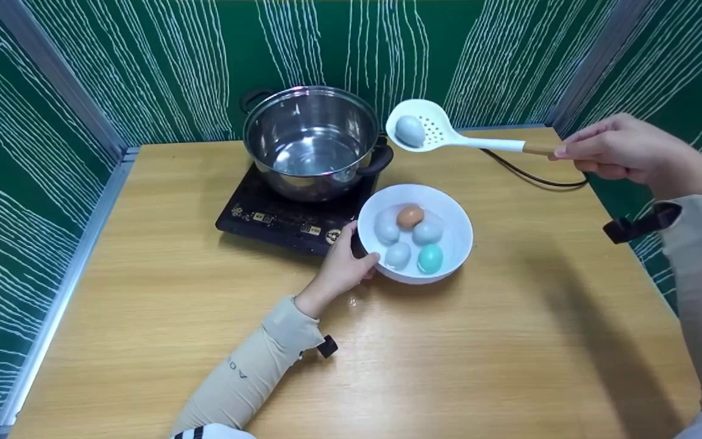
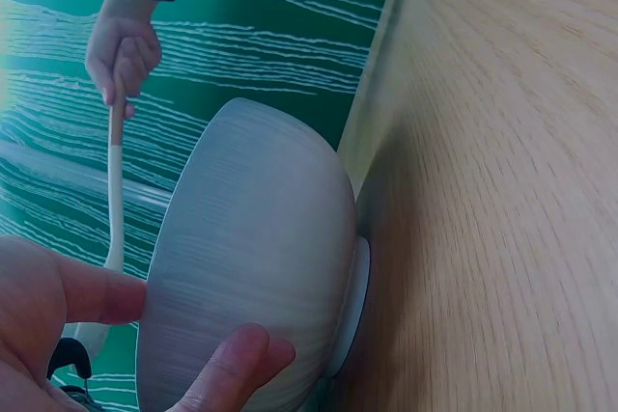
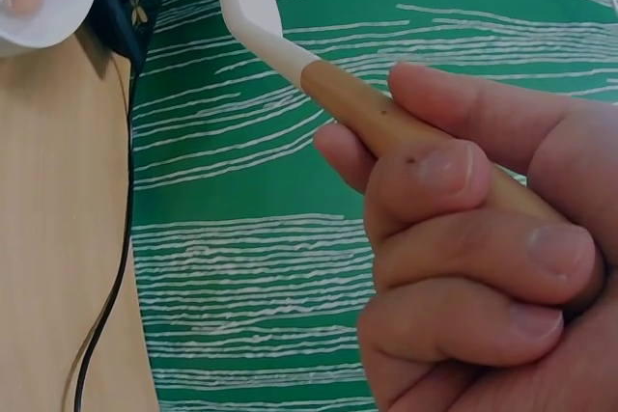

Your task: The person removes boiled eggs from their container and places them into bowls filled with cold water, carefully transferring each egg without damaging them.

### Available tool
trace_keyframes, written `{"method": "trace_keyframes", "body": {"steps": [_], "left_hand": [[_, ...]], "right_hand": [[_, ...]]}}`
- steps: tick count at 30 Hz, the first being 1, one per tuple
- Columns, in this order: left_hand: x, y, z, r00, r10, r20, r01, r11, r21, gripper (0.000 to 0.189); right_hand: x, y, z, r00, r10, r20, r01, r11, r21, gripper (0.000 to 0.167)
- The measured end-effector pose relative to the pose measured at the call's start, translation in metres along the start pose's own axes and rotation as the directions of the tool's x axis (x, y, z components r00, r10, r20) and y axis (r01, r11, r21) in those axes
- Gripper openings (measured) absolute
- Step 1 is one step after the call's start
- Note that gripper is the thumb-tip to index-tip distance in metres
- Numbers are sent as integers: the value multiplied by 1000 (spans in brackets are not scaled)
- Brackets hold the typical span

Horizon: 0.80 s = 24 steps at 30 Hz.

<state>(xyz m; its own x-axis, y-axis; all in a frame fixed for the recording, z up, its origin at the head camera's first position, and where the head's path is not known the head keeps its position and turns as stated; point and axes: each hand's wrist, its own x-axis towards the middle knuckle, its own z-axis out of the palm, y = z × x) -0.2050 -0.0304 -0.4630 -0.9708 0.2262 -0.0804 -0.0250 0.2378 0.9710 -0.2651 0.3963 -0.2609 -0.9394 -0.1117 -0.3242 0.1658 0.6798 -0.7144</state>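
Note:
My right hand [image 1: 631, 149] grips the wooden handle of a white slotted spoon [image 1: 494, 144], its fingers curled round the wood in the right wrist view. A pale egg [image 1: 410, 130] lies in the spoon's bowl, held up to the right of the pot. My left hand [image 1: 345, 262] holds the left side of a white bowl [image 1: 462, 235], thumb at the rim and other fingertips against the outer wall. Inside the bowl are a brown egg [image 1: 410, 216], a turquoise egg [image 1: 430, 259] and several pale eggs [image 1: 427, 232].
Behind the bowl, a steel pot [image 1: 311, 183] with black handles stands on a black induction cooker [image 1: 278, 222]. A black cord [image 1: 534, 178] runs along the table's back right. Green walls with white lines enclose the wooden table [image 1: 205, 317].

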Motion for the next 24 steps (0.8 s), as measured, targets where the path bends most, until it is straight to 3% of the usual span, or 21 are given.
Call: {"method": "trace_keyframes", "body": {"steps": [11,18,24], "left_hand": [[1,-1,0,1000,-2,13,3,1000,-19,79],[1,-1,0,1000,1,8,-1,1000,-15,79],[1,-1,0,1000,-3,3,3,1000,-3,78]], "right_hand": [[0,20,-5,996,34,81,-32,999,-32,19],[0,27,-4,986,20,163,-13,999,-42,23],[0,28,0,982,3,189,9,998,-66,18]]}}
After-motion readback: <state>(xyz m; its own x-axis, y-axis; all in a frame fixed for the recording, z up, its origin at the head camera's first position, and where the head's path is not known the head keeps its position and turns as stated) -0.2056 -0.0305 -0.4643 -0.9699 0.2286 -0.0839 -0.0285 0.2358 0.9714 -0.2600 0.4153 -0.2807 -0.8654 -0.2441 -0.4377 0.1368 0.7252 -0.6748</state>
